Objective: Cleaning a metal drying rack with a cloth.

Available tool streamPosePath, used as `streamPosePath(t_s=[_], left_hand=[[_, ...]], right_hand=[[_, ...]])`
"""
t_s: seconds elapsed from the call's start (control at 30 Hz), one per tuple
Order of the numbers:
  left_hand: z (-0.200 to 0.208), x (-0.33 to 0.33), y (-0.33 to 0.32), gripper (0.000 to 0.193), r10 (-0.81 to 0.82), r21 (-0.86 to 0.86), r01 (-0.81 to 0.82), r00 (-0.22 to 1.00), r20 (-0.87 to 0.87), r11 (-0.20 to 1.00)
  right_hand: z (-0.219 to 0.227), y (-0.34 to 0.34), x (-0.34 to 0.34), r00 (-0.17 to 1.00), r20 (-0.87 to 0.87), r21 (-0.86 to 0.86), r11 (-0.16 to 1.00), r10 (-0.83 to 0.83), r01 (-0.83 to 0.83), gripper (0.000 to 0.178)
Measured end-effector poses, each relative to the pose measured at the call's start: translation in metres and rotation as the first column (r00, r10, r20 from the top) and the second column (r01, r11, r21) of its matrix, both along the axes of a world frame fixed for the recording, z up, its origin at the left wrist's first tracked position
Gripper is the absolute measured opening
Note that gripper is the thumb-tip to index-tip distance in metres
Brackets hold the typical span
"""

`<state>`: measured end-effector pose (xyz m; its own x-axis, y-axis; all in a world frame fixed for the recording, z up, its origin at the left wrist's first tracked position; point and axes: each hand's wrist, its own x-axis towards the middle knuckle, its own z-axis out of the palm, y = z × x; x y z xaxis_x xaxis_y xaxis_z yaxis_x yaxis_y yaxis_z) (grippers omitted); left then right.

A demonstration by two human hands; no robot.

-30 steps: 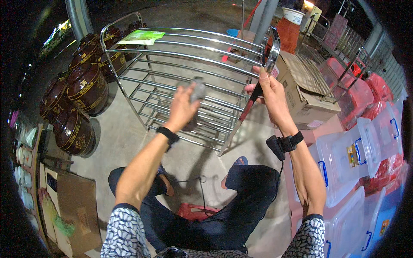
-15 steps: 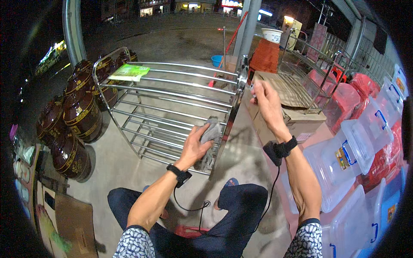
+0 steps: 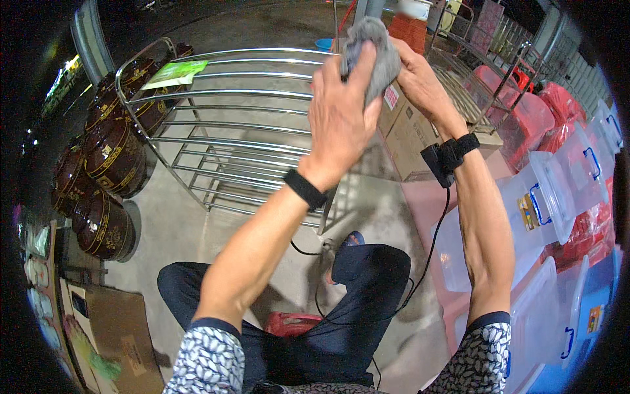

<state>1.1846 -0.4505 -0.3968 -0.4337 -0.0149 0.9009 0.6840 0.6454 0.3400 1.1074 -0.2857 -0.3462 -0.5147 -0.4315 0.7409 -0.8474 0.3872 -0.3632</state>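
**A:** Rag [image 3: 371,49] first — where is it sitting?

**B:** It is sitting up near the top of the view, a grey cloth bunched between both hands, right against the upper right corner of the steel rack [image 3: 216,118].

**A:** Going from the left, what is lying around?

**B:** Dark brown glazed jars [image 3: 105,164] with gold bands are standing stacked along the rack's left edge on the concrete floor [image 3: 170,223]. A green packet [image 3: 176,73] is lying on the rack's far left corner. Flattened cardboard [image 3: 118,328] is lying at the lower left.

**A:** And the hands?

**B:** The left hand [image 3: 341,111] is closing around the cloth from below and in front, fingers curled over it, a black band on the wrist. The right hand [image 3: 420,79] is pressing in from behind, its fingers mostly hidden by the cloth, so I cannot tell how tightly it is gripping; it seems to be steadying the rack's corner post or the cloth itself.

**A:** Further right?

**B:** A cardboard box [image 3: 410,131] is standing just behind the rack, and clear plastic tubs [image 3: 558,190] with blue handles and red bins are piling up along the right side.

**A:** How far along is the wiping, would you say?

**B:** Hard to judge. The bars are looking uniformly shiny, with no visible line between wiped and unwiped. I am guessing the corner is being worked on, with the rest of the rack open to question.
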Motion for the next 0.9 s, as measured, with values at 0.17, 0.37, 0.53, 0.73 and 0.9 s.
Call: streamPosePath(t_s=[0.17, 0.37, 0.53, 0.73, 0.9], left_hand=[[-0.107, 0.019, 0.012, 0.077, 0.154, -0.208, -0.131, 0.983, 0.1, 0.969], [-0.276, 0.031, -0.007, 0.076, 0.203, -0.333, -0.076, 0.909, 0.365, 0.94], [-0.363, 0.039, -0.013, 0.081, 0.214, -0.443, 0.228, 0.633, 0.744, 0.867], [-0.429, 0.035, -0.012, 0.076, 0.197, -0.323, 0.28, 0.396, 0.897, 0.904], [-0.396, 0.044, -0.007, 0.073, -0.077, 0.013, 0.169, 0.374, 0.924, 0.985]], right_hand=[[0.005, -0.017, 0.003, 0.991, 0.055, 0.012, 0.993, -0.122, 0.121, 0.05], [0.002, -0.059, -0.011, 0.937, 0.065, 0.025, 0.939, -0.344, 0.343, 0.058], [-0.003, -0.045, -0.048, 0.854, -0.365, 0.231, 0.853, -0.37, 0.468, 0.028], [0.015, -0.032, -0.089, 0.839, -0.477, 0.41, 0.779, -0.261, 0.475, 0.022], [0.009, -0.032, -0.116, 0.843, -0.443, 0.245, 0.863, -0.305, 0.441, 0.031]])
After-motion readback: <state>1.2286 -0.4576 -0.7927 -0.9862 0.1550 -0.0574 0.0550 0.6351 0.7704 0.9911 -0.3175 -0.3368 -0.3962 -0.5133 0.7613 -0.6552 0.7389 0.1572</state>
